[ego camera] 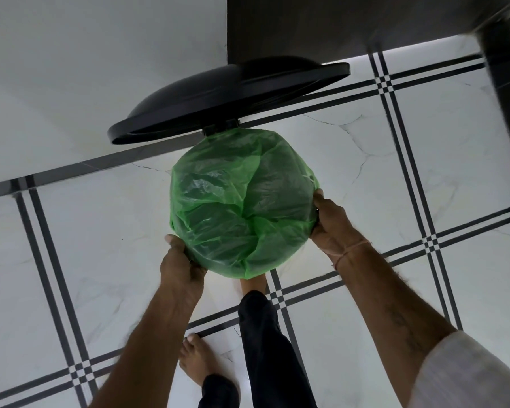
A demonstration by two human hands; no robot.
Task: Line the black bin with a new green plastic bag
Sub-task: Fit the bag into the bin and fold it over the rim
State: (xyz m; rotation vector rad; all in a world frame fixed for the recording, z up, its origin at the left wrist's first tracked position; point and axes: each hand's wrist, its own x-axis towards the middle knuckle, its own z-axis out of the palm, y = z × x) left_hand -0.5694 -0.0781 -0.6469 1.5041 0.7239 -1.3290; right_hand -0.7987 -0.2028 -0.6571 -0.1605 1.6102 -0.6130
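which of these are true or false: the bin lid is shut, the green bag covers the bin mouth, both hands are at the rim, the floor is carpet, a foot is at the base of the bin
1. The bin lid is shut. False: it stands raised behind the bin.
2. The green bag is spread over the bin mouth. True.
3. Both hands are at the rim. True: the left hand grips the near-left edge and the right hand the right edge.
4. The floor is carpet. False: it is pale tile with dark lines.
5. A bare foot is at the base of the bin. True.
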